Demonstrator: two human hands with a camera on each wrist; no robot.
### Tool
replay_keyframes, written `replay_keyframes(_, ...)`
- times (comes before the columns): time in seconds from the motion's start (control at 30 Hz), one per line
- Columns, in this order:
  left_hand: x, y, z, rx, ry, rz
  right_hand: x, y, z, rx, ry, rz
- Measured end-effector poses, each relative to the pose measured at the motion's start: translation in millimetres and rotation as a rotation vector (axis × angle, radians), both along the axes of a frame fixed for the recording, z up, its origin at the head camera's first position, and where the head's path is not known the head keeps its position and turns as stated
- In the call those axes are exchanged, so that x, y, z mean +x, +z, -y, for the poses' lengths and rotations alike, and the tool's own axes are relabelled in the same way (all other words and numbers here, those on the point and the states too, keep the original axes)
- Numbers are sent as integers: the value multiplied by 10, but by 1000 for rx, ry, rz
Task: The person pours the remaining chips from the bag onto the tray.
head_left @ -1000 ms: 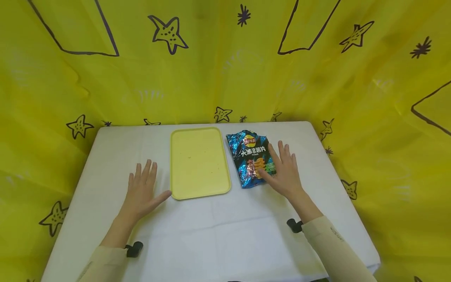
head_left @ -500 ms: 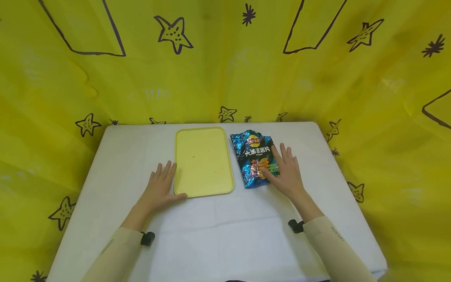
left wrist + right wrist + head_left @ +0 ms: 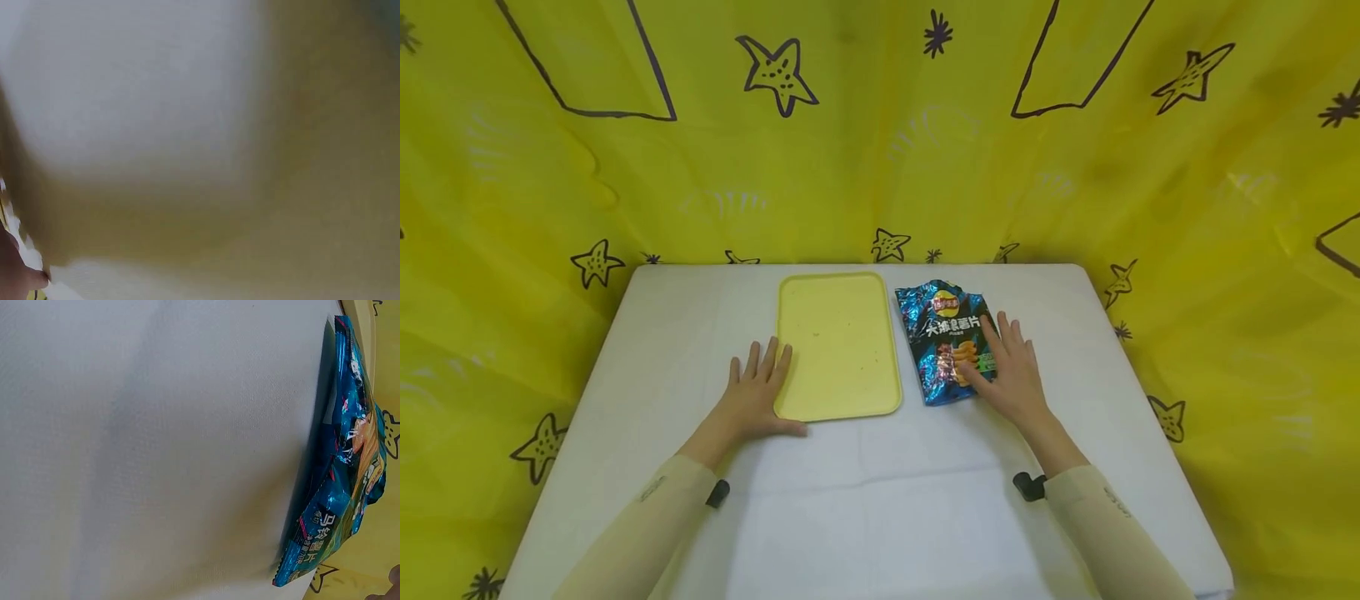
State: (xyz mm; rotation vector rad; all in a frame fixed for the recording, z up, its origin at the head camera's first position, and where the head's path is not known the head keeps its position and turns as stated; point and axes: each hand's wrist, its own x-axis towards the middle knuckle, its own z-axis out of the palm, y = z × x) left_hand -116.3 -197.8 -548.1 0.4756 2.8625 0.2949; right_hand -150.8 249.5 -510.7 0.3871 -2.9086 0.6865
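A flat yellow tray (image 3: pixel 842 350) lies on the white-covered table, and a blue foil bag of potato chips (image 3: pixel 938 346) lies to its right. My left hand (image 3: pixel 754 402) is at the tray's near-left corner, fingers spread along the left edge and thumb by the near edge; whether it presses the tray I cannot tell. My right hand (image 3: pixel 1017 375) has its fingers spread over the bag's right edge, without gripping it. In the right wrist view the chip bag (image 3: pixel 350 469) shows from its side, with fingertips (image 3: pixel 392 589) at the corner. The left wrist view is mostly blurred.
White cloth covers the table (image 3: pixel 880 508). A yellow curtain (image 3: pixel 850 167) with drawn stars hangs behind and at both sides. A black wrist strap piece (image 3: pixel 1028 486) shows at the right sleeve.
My left hand has moved right, from beside the tray to its near-left corner. The right hand stays by the chip bag. The head view has shifted slightly.
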Motion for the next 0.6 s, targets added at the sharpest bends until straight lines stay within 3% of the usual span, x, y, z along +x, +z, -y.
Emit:
replay_keyframes(0.3,-7,-5,-18,-16,68,12,-29,-85,-33,28,-21,36)
replay_keyframes(0.6,-23,-52,159,-39,64,9,-29,-173,-95,28,-30,68)
